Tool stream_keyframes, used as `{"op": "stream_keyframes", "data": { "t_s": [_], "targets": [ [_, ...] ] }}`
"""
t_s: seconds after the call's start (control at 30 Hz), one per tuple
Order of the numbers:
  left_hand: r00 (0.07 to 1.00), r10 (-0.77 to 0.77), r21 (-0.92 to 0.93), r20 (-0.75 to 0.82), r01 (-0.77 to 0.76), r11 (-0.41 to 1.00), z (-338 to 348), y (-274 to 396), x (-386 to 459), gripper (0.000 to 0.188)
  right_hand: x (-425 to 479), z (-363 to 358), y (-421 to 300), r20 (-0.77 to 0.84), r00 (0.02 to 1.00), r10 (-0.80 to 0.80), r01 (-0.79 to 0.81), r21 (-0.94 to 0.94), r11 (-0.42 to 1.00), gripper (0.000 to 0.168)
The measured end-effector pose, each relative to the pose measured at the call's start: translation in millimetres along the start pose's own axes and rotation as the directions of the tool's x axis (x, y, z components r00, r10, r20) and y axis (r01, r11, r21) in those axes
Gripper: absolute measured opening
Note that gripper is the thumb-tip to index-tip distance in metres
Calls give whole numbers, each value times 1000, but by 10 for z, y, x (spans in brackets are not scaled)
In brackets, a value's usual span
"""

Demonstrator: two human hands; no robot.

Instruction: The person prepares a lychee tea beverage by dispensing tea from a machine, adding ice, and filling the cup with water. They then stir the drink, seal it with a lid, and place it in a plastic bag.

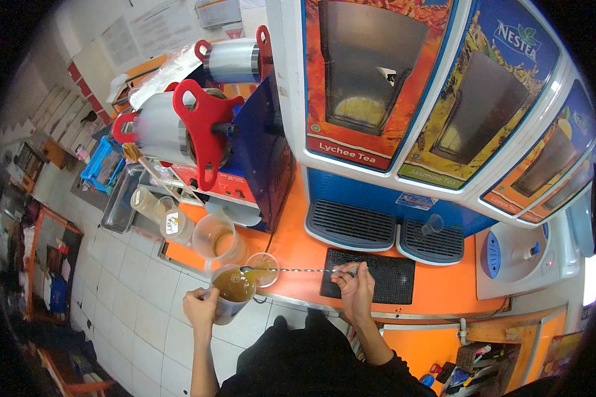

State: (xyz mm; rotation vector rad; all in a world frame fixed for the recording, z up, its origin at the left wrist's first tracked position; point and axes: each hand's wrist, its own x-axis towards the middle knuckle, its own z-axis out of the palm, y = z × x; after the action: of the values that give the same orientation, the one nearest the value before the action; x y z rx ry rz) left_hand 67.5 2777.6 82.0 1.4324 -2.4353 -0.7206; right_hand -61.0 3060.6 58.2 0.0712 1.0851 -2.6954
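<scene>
My left hand (201, 306) grips a clear pitcher (228, 308) of brown liquid (234, 287), held at the counter's front edge. Its rim meets or overlaps a clear plastic cup (268, 281) that has amber liquid in it. Whether liquid is running between the two is hard to tell. Between the fingers of my right hand (357, 290) is a twisted-handle metal bar spoon (303, 270), lying almost level across the cup. The spoon's bowl is at the pitcher's rim. Under my right hand lies a black rubber mat (387, 278).
A larger clear jug (216, 240) stands behind the cup, beside lidded containers (176, 226). A cup-sealing machine (258, 149) with red-ended film rolls is at back left. The Nestea drink dispenser (350, 171) has drip trays (350, 226). A white water dispenser (521, 253) stands right.
</scene>
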Motion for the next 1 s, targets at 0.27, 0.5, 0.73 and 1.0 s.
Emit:
{"op": "stream_keyframes", "data": {
  "t_s": [0.27, 0.5, 0.73, 1.0],
  "targets": [
    [979, 123, 31, -165, -119, 992, 16, 35, -44, 40, -20, 8, -10, -8, 1000, -19, 20, 9, 1000, 38],
    [999, 1, 67, 35, -4, 998, -178, 270, -77, 45, -15, 7, -3, -29, 999, -25, 25, 7, 1000, 38],
    [997, 82, 68, 4, -82, 994, -110, 161, -37, 38, -8, 1, 14, -23, 999, -26, 26, -5, 1000, 38],
    [989, 139, 60, -57, -135, 989, -89, 143, -69, 36, -10, -10, 8, -18, 1000, -26, 26, 0, 1000, 37]
  ]
}}
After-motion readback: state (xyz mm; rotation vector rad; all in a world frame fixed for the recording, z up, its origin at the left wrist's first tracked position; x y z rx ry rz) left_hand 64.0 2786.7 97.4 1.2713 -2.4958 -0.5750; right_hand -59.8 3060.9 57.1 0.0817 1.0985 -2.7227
